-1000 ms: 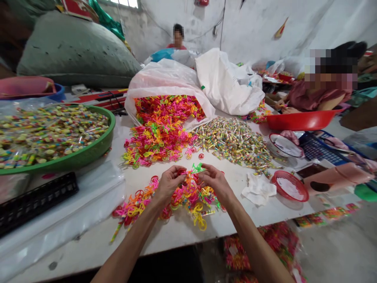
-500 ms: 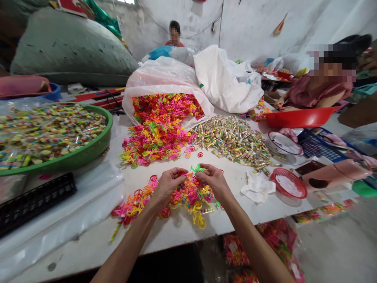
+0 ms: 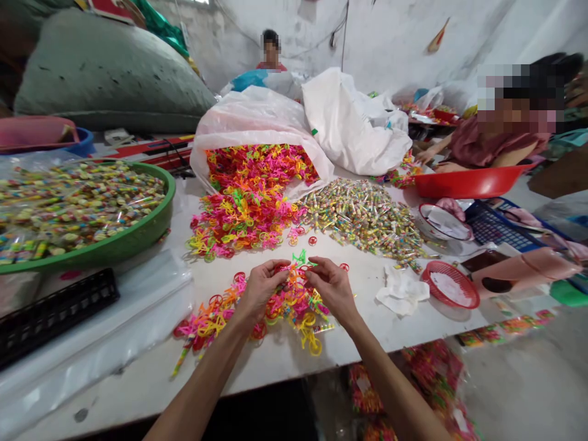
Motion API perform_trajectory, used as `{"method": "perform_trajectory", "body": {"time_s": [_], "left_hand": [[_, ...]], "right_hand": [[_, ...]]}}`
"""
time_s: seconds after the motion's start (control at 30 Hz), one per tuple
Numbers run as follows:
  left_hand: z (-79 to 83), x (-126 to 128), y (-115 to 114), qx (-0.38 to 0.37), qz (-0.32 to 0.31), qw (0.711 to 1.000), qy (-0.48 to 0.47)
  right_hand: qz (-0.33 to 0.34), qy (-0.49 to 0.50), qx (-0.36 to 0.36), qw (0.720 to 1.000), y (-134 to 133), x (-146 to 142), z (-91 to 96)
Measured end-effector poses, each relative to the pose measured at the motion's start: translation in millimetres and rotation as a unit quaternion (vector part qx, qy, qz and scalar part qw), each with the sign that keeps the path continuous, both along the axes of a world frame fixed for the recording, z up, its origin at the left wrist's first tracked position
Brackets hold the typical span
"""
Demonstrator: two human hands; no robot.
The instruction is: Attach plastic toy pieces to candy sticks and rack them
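Left hand (image 3: 261, 286) and right hand (image 3: 334, 285) — fingertips pinched together on rings (image 3: 294, 303) in the near heap on the bench (image 3: 275, 361); drawn slightly closer than a second ago — green piece (image 3: 301, 256) just beyond, as before.

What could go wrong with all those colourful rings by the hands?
1. The yellow ring lies near the edge of the table; a nudge from a wrist might knock it to the floor.
2. The left hand and right hand pinch at tangled rings; pulling one piece may drag others along.
3. The candy heap touches the big ring heap, so they could mix.
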State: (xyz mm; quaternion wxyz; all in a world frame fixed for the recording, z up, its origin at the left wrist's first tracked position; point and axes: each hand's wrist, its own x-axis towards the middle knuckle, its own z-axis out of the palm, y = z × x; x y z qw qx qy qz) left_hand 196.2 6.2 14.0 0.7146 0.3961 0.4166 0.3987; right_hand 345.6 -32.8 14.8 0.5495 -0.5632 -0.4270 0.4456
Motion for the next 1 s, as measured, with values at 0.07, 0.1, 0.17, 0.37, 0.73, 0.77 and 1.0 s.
{"method": "perform_trajectory", "body": {"time_s": [0.07,0.1,0.17,0.37,0.73,0.77,1.0], "left_hand": [[2.8,-0.6,0.1,-0.023,-0.001,1.000,-0.020],[3.5,-1.1,0.1,-0.037,-0.001,0.999,-0.032],[3.0,-2.2,0.1,-0.057,0.000,0.997,-0.051],[-3.3,-2.4,-1.5,-0.005,-0.021,1.000,-0.012],[-3.1,0.7,-11.1,0.051,0.050,0.997,-0.003],[-3.4,1.0,-11.7,0.059,0.053,0.997,-0.007],[-6.0,-4.1,-11.6,0.098,0.058,0.993,-0.011]], "right_hand": [[-0.008,-0.026,0.006,1.000,1.0,-1.1,1.4],[-0.006,-0.022,0.004,1.000,1.6,-1.0,2.3],[0.004,0.003,-0.006,1.000,2.2,-0.2,4.0],[0.022,0.065,-0.026,0.997,-1.4,-0.1,5.5],[-0.022,0.094,-0.004,0.995,-6.6,-10.1,3.9],[-0.019,0.101,-0.006,0.995,-7.5,-10.7,5.2],[0.023,0.069,0.005,0.997,-10.5,-7.2,13.4]]}}
